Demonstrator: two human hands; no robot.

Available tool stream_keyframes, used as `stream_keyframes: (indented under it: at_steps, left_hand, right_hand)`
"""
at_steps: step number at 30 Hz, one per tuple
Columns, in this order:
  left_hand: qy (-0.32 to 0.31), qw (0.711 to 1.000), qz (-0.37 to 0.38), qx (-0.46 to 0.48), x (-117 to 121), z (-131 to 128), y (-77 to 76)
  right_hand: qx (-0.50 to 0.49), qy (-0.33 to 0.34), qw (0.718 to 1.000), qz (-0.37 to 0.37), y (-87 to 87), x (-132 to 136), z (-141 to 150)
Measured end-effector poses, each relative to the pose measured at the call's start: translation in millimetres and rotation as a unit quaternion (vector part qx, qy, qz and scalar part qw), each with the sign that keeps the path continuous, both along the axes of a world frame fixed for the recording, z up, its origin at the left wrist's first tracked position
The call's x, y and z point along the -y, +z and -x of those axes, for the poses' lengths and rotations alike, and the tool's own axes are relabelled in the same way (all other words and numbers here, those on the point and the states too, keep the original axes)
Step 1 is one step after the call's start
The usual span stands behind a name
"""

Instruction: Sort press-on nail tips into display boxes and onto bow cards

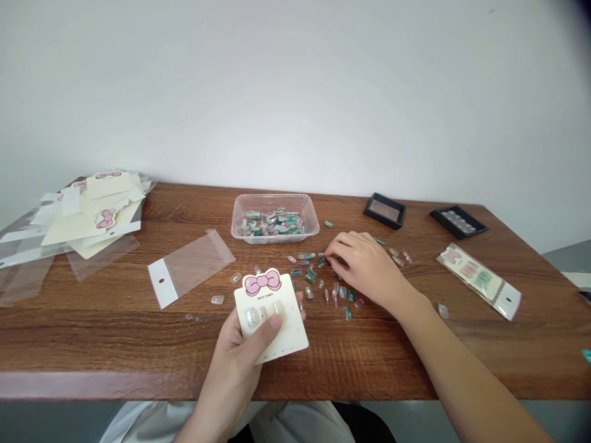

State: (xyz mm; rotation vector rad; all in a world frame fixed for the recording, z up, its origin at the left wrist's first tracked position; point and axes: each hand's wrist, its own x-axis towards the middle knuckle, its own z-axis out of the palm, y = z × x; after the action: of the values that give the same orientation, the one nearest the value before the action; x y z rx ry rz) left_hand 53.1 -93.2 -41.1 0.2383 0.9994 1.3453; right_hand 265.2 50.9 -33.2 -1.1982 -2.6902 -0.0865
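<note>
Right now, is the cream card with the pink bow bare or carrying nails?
Carrying some: the cream card with a pink bow, in the left hand, shows pale press-on nails on its face.

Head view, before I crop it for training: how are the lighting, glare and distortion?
Head view: light is soft and even, faint shadow under the right hand; the wooden table shows pale glare along its near edge and bows with wide-angle distortion; top right corner darkens.

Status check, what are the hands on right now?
Left hand gripping bow-printed card. Right hand at loose press-on nails. Plastic tub of nails behind.
</note>
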Motion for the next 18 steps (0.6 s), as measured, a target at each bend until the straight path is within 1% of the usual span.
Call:
stream_keyframes:
  at_steps: [5, 10, 14, 18]
  left_hand:
    - [0.002, 1.0, -0.001, 0.003, 0.3, 0.3, -1.6]
    - [-0.008, 1.0, -0.007, 0.002, 0.1, 1.2, -3.1]
    - [-0.006, 1.0, -0.007, -0.004, 0.2, 1.7, -4.6]
    - [-0.008, 1.0, -0.008, -0.004, 0.5, 2.2, -5.6]
  right_hand:
    - [-0.056, 0.003, 0.998, 0.034, -0.5, -4.4, -4.8]
    - [-0.068, -0.001, 0.996, 0.056, -2.7, -7.1, -4.7]
    - [-0.078, 0.016, 0.994, 0.079, -1.3, -5.6, -3.9]
    - [-0.098, 0.026, 0.991, 0.087, -2.7, -6.4, -7.0]
